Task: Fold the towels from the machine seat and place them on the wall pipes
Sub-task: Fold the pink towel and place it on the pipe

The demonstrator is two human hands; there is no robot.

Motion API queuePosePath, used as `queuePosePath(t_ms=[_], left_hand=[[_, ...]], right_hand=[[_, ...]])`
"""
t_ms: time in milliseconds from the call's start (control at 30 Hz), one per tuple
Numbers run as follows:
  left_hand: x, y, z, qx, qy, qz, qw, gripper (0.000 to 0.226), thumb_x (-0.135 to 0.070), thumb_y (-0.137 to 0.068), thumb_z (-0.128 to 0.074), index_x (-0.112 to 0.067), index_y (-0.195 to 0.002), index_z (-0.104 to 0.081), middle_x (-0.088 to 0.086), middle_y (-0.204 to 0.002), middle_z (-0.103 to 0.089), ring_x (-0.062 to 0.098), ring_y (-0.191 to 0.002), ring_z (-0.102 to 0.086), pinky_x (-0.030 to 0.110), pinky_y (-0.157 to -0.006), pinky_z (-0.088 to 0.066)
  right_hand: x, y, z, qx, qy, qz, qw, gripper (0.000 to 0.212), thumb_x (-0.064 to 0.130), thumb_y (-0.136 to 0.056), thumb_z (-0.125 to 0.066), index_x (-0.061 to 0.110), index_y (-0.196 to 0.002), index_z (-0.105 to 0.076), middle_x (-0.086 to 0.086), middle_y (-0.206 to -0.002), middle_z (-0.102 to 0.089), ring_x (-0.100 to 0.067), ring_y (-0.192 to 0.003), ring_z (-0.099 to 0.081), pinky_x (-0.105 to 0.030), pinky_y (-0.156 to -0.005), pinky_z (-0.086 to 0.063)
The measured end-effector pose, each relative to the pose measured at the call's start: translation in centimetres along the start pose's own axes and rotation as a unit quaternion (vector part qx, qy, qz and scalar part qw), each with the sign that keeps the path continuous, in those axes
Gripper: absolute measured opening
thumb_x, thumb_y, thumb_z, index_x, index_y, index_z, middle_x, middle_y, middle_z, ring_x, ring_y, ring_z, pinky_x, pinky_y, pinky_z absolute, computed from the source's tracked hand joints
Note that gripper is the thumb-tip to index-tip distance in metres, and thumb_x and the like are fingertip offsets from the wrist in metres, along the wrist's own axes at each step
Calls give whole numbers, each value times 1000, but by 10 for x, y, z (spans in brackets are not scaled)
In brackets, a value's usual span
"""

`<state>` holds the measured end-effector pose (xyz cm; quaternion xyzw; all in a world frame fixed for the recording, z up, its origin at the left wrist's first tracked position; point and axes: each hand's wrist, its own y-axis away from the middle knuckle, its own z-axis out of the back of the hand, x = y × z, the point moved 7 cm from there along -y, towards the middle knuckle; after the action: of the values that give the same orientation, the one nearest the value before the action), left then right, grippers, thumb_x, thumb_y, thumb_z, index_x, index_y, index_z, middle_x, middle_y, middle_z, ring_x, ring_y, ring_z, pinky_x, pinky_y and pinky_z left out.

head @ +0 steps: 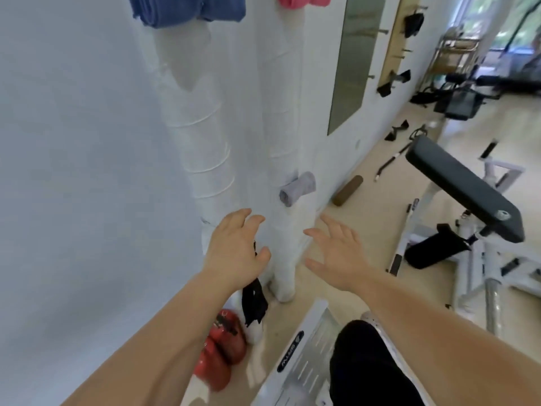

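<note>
From the head camera we look down along a white wall (73, 142) where two white wrapped pipes (205, 148) run upright side by side. Our left hand (234, 247) and right hand (339, 253) reach out in front of the pipes, a little apart from each other. Both are open with fingers spread and slightly bent, and they hold nothing. At the top edge a folded blue towel (187, 10) hangs over the left pipe, and just beside it a pink towel (301, 0) sits over the right one, mostly cut off by the frame. Lower down, a small grey rolled towel (297, 189) sticks out at the right pipe, above our hands. To the right, well apart from the pipes, stands the machine seat (462, 189), a black padded one on a white frame. On the floor near the wall lie a brown roller (348, 190) and, close below our left arm, red canisters (222, 347) and a black strap (254, 303).
</note>
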<state>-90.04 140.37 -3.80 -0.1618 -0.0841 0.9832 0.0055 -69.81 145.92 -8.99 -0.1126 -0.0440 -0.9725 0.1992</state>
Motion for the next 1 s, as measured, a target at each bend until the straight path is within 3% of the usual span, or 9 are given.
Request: queuePosePath(t_ms=[100,267,400,533,767,867,1000], left_hand=[[-27,5,-20,52,3,-29,998,69,-47,-83,-50,-23,-147,-46,7,-159,-35,29,-146,-30,38,-118,-24],[-83,23,-82,127,8,-75,989,64,-43,-91,-58,-25,-149,-41,4,-162,-30,26,-149,-24,38,-120,-20],[-120,52,-144,199,7,-108,974,62,-42,-93,-57,-25,-150,-39,2,-158,-33,25,-145,-30,40,-119,-28],[-157,78,-209,274,0,-113,955,63,-39,-93,-57,-24,-151,-38,1,-158,-35,24,-144,-31,39,-118,-31],[-287,143,-344,406,-17,-155,901,65,-40,-93,-58,-25,-152,-36,2,-155,-38,25,-142,-37,39,-116,-34],[-347,185,-394,453,-7,-153,878,65,-40,-93,-60,-26,-152,-36,2,-155,-38,25,-141,-38,37,-114,-36],[-407,238,-442,517,45,-109,848,66,-42,-86,-61,-23,-147,-45,7,-145,-51,28,-132,-49,39,-108,-42]], right_hand=[[-26,36,-7,5,-47,-60,997,65,57,-91,-57,43,-150,-32,-1,-168,-3,-29,-153,-10,-47,-125,-10],[-86,107,-38,32,-55,-150,987,64,60,-93,-53,41,-150,-31,-1,-168,-3,-29,-152,-14,-48,-122,-14],[-131,153,-73,65,-62,-205,975,64,65,-92,-46,40,-150,-32,-2,-167,-6,-29,-151,-18,-49,-121,-16],[-176,209,-125,114,-73,-249,959,65,59,-92,-53,41,-150,-32,-3,-168,-7,-30,-151,-17,-48,-122,-17],[-300,357,-190,195,-63,-351,914,67,53,-93,-53,34,-153,-28,-6,-168,-8,-31,-153,-12,-55,-123,-12],[-355,420,-206,228,-57,-375,897,71,48,-91,-53,28,-155,-28,-6,-166,-14,-31,-152,-13,-55,-122,-14],[-415,491,-222,217,-32,-405,888,55,46,-97,-39,27,-149,-38,-7,-157,-34,-33,-144,-27,-53,-119,-20]])
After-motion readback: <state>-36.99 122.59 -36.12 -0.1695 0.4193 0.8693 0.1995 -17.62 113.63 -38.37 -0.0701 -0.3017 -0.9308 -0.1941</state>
